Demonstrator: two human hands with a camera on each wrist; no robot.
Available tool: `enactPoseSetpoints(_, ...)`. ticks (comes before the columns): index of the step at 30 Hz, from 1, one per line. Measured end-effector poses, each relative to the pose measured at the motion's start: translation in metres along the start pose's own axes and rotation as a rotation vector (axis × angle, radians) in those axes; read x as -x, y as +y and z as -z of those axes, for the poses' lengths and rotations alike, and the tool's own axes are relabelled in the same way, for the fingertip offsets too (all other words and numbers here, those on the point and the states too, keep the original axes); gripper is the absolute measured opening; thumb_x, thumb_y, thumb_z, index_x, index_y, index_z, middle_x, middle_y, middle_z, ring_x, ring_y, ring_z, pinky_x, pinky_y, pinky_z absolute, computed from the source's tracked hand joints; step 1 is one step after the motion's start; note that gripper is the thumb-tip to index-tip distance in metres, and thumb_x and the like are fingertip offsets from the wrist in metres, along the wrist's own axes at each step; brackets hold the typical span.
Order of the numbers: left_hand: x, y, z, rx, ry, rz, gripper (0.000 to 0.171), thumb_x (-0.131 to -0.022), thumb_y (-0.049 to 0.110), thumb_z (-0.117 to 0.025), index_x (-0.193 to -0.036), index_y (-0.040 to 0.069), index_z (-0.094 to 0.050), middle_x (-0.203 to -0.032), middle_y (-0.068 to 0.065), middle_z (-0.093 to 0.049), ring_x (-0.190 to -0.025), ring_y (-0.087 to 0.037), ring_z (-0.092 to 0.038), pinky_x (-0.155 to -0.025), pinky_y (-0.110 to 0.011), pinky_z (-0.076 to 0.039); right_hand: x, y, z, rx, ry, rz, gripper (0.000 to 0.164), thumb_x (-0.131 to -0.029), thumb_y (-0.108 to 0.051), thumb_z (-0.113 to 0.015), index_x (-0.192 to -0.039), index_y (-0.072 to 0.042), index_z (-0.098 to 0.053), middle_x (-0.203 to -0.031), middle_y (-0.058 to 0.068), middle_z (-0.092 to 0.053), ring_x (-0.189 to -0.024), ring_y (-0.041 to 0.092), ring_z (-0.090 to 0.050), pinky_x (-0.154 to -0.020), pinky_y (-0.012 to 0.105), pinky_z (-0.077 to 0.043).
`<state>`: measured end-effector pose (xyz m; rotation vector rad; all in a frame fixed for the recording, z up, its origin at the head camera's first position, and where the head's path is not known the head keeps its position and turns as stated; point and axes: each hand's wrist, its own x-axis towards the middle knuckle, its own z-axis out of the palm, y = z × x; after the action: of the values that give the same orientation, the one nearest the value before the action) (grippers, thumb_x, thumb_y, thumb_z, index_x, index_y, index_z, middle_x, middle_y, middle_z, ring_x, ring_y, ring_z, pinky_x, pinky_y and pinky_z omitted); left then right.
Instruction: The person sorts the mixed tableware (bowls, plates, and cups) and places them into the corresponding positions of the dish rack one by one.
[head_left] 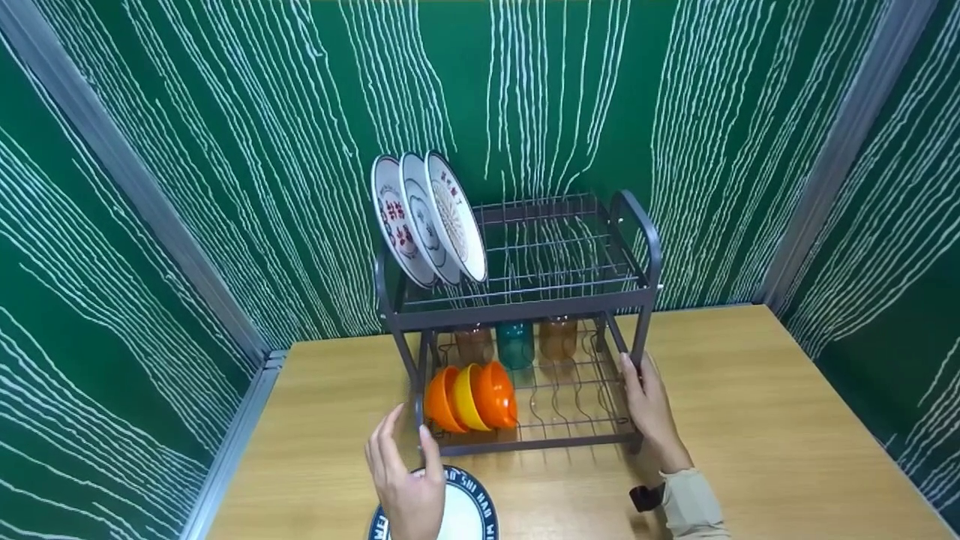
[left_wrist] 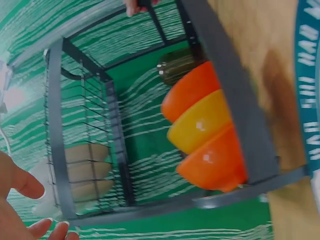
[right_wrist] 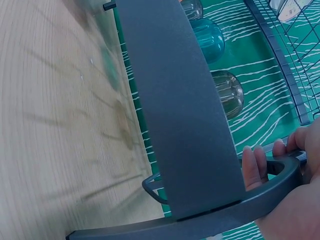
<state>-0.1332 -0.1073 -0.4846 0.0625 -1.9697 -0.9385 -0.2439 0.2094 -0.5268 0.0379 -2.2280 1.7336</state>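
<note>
A two-tier dark metal dish rack (head_left: 517, 309) stands on the table. My right hand (head_left: 651, 405) grips its right side post; in the right wrist view the fingers (right_wrist: 254, 162) curl round the frame. My left hand (head_left: 409, 480) hovers off the front left corner, fingers spread, holding nothing. Partly covered by it is a plate (head_left: 472, 510) with a dark blue lettered rim, lying on the table. Three patterned plates (head_left: 457, 217) stand on edge at the upper tier's left. Below them are orange and yellow bowls (head_left: 469, 397), tilted side by side.
Behind the bowls on the lower tier are a teal glass (head_left: 516, 345) and two brownish glasses, one of them an amber glass (head_left: 559, 339). The wooden table (head_left: 750, 420) meets green walls with white wavy lines at the back and sides.
</note>
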Motion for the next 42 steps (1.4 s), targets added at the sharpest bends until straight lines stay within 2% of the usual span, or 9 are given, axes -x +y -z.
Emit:
enactPoseSetpoints(2,0.006,-0.008,0.000,0.000,0.009,0.007,0.047,-0.080,0.004,-0.071,-0.124,0.004,-0.055,-0.119,-0.009,-0.056,-0.111,-0.023,-0.050,-0.094,-0.041,-0.043,0.000,0.000,0.000,0.006,0.001,0.010,0.025,-0.103,-0.028,-0.039,-0.105,-0.004,-0.047,-0.091,0.020,-0.044,-0.080,0.032,-0.044,-0.064,0.030,-0.036)
enactPoseSetpoints(9,0.027,-0.032,-0.002,-0.080,0.017,0.121,0.047,-0.078,0.006,-0.073,-0.122,0.003,-0.056,-0.110,-0.011,-0.058,-0.104,-0.024,-0.052,-0.091,-0.041,-0.041,0.002,-0.002,-0.001,0.035,0.025,0.032,0.026,-0.103,-0.026,-0.039,-0.107,-0.002,-0.048,-0.089,0.015,-0.044,-0.078,0.021,-0.043,-0.066,0.031,-0.035)
enactPoseSetpoints(17,0.042,-0.053,-0.004,-0.103,0.028,0.150,0.048,-0.076,0.005,-0.073,-0.120,0.001,-0.056,-0.109,-0.015,-0.058,-0.102,-0.028,-0.052,-0.088,-0.041,-0.041,0.001,-0.003,-0.002,0.038,0.040,0.053,0.026,-0.103,-0.023,-0.040,-0.106,0.002,-0.049,-0.087,0.013,-0.043,-0.076,0.022,-0.042,-0.065,0.030,-0.035)
enactPoseSetpoints(23,0.049,-0.065,-0.003,-0.150,0.052,0.162,0.048,-0.073,0.006,-0.074,-0.118,0.000,-0.058,-0.105,-0.015,-0.059,-0.096,-0.030,-0.054,-0.081,-0.041,-0.042,0.001,0.001,-0.002,0.017,0.038,0.074,0.016,-0.103,-0.017,-0.039,-0.102,-0.004,-0.048,-0.089,0.023,-0.047,-0.075,0.029,-0.046,-0.062,0.026,-0.037)
enactPoseSetpoints(28,0.060,-0.076,-0.003,-0.222,-0.001,0.245,0.052,-0.073,0.009,-0.075,-0.120,0.001,-0.055,-0.106,-0.019,-0.055,-0.094,-0.034,-0.053,-0.079,-0.047,-0.043,-0.006,0.022,-0.003,-0.006,0.045,0.089,0.019,-0.103,-0.019,-0.040,-0.101,-0.002,-0.048,-0.086,0.016,-0.047,-0.074,0.029,-0.045,-0.061,0.026,-0.037)
enactPoseSetpoints(33,0.072,-0.092,-0.002,-0.276,-0.049,0.290,0.056,-0.069,0.012,-0.075,-0.120,-0.001,-0.054,-0.108,-0.024,-0.053,-0.095,-0.041,-0.053,-0.080,-0.051,-0.044,-0.011,0.040,-0.004,-0.005,0.056,0.099,0.025,-0.103,-0.026,-0.041,-0.101,-0.003,-0.050,-0.085,0.009,-0.047,-0.074,0.024,-0.045,-0.062,0.027,-0.037)
enactPoseSetpoints(39,0.084,-0.106,0.002,-0.345,-0.118,0.373,0.065,-0.068,0.016,-0.075,-0.124,-0.005,-0.050,-0.112,-0.030,-0.050,-0.098,-0.047,-0.051,-0.082,-0.057,-0.043,-0.011,0.038,-0.005,0.000,0.057,0.110,0.027,-0.102,-0.026,-0.041,-0.101,-0.001,-0.050,-0.085,0.010,-0.047,-0.074,0.023,-0.045,-0.062,0.027,-0.037)
enactPoseSetpoints(41,0.089,-0.113,0.002,-0.353,-0.134,0.382,0.064,-0.077,0.027,-0.072,-0.126,-0.006,-0.048,-0.113,-0.032,-0.049,-0.099,-0.049,-0.050,-0.083,-0.057,-0.041,-0.008,0.028,-0.004,-0.008,0.047,0.101,0.026,-0.103,-0.023,-0.041,-0.102,0.002,-0.049,-0.086,0.013,-0.047,-0.075,0.027,-0.045,-0.062,0.027,-0.036)
enactPoseSetpoints(42,0.090,-0.114,0.003,-0.354,-0.145,0.395,0.065,-0.077,0.027,-0.072,-0.126,-0.006,-0.047,-0.114,-0.033,-0.049,-0.099,-0.050,-0.050,-0.084,-0.058,-0.041,-0.007,0.023,-0.003,-0.012,0.043,0.098,0.027,-0.103,-0.022,-0.041,-0.103,0.004,-0.049,-0.087,0.015,-0.048,-0.076,0.028,-0.046,-0.062,0.027,-0.036)
